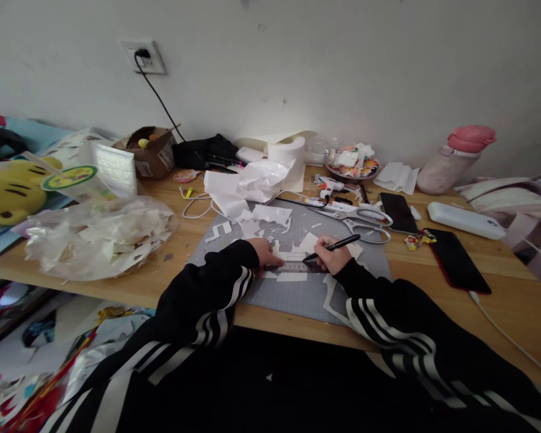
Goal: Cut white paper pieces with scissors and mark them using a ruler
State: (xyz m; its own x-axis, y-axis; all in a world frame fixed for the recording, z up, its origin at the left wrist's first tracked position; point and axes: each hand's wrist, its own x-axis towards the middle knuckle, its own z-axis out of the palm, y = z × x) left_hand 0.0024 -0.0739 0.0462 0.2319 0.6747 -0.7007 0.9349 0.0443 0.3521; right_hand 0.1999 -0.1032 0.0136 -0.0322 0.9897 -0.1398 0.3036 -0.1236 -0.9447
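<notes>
A black pen [343,242] is pinched in my right hand [332,255], its tip pointing left onto white paper just above a clear ruler [293,266]. My left hand [265,252] holds down the ruler's left end, with the thumb along it; its other fingers are partly hidden. The ruler lies across small white paper pieces [292,277] on a grey cutting mat [279,297]. More white scraps [273,214] lie behind my hands. Large scissors [358,218] rest behind my right hand, their handles to the right.
A plastic bag of scraps [99,237] and a lidded cup [74,180] stand left. Behind are a cardboard box [151,159], glue gun [331,185] and filled bowl [352,163]. Two phones [460,261], a white case [464,220] and a pink-lidded bottle [451,159] occupy the right.
</notes>
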